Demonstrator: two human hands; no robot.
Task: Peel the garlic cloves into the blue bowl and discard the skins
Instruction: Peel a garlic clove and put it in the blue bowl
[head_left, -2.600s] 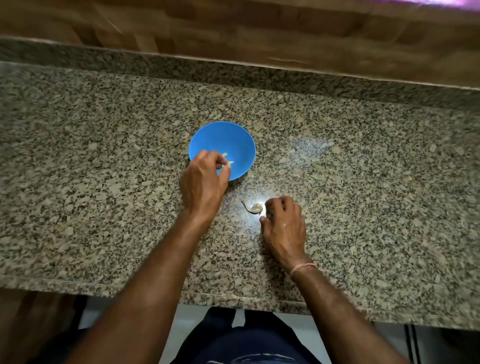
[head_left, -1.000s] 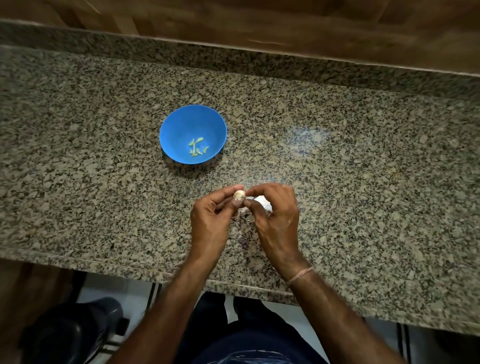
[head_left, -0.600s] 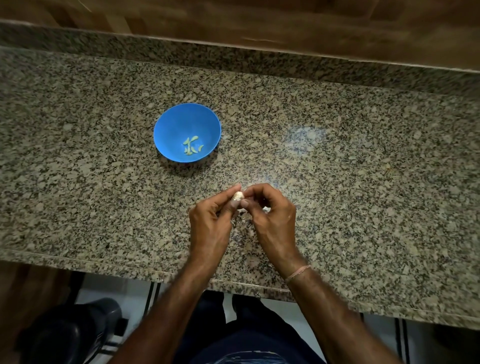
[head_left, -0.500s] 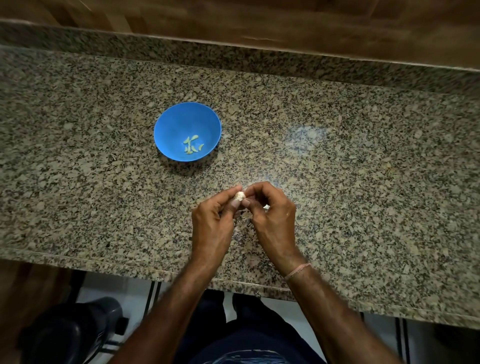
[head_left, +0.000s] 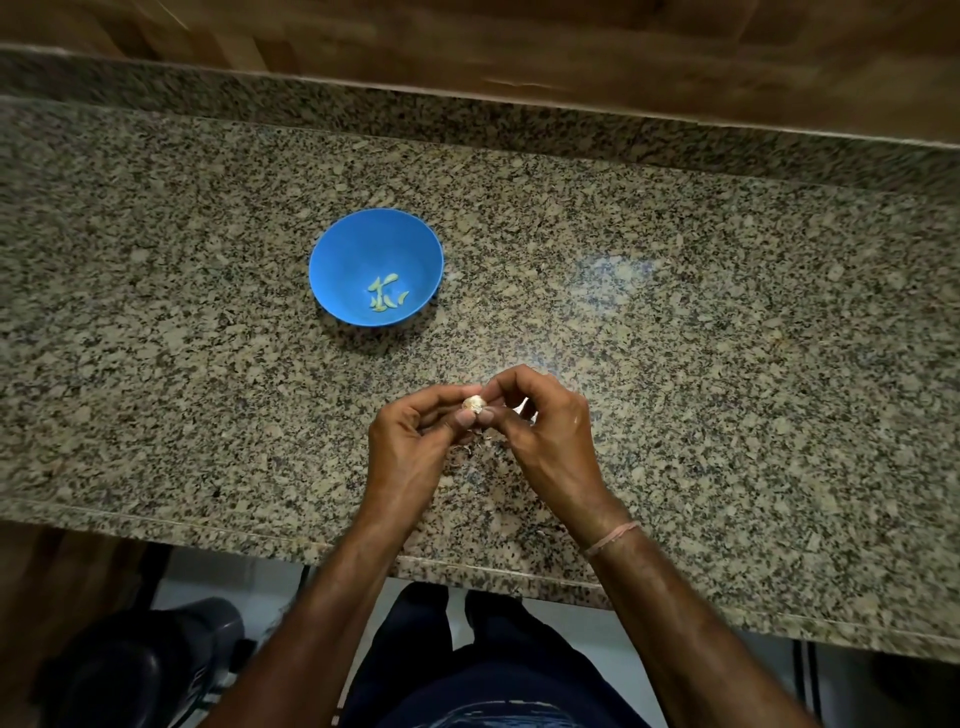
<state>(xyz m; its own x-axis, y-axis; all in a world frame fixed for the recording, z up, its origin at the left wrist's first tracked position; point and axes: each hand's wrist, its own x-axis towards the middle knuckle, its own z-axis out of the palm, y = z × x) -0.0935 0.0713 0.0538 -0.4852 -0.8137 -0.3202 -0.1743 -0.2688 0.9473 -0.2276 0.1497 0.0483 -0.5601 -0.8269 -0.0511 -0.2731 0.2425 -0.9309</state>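
Closest to the camera it's just the person's dark blue clothing (head_left: 467, 670) and some bulky dark object on the floor (head_left: 140, 670) off to the left, too murky to say what it is. Both bare forearms reach up over the front edge of the speckled brown-and-black granite table (head_left: 753, 395), and there's a thin pinkish thread band (head_left: 613, 538) on the right wrist. The left hand (head_left: 410, 452) and right hand (head_left: 545, 441) meet just above the table near its front edge, fingertips touching. Between them sits one small pale garlic clove (head_left: 474, 402) with its papery skin partly on, so both have a narrow grip on it: left thumb and forefinger pinch it from one side, right thumb and forefinger from the other. Something pale shows between the right fingers, can't tell if it's skin or glare. Right under the hands there are a few dry scraps of garlic skin (head_left: 470, 447) lying on the table. Further back and a bit left, well apart from the hands, is the round blue plastic bowl (head_left: 353, 249), upright, with a handful of small yellowish peeled garlic cloves (head_left: 384, 295) at the bottom. To its right there's a whitish glare patch (head_left: 618, 270) on the stone. Behind all that, a low granite upstand (head_left: 467, 122) runs along the back, then a brown wooden wall panel (head_left: 519, 47).
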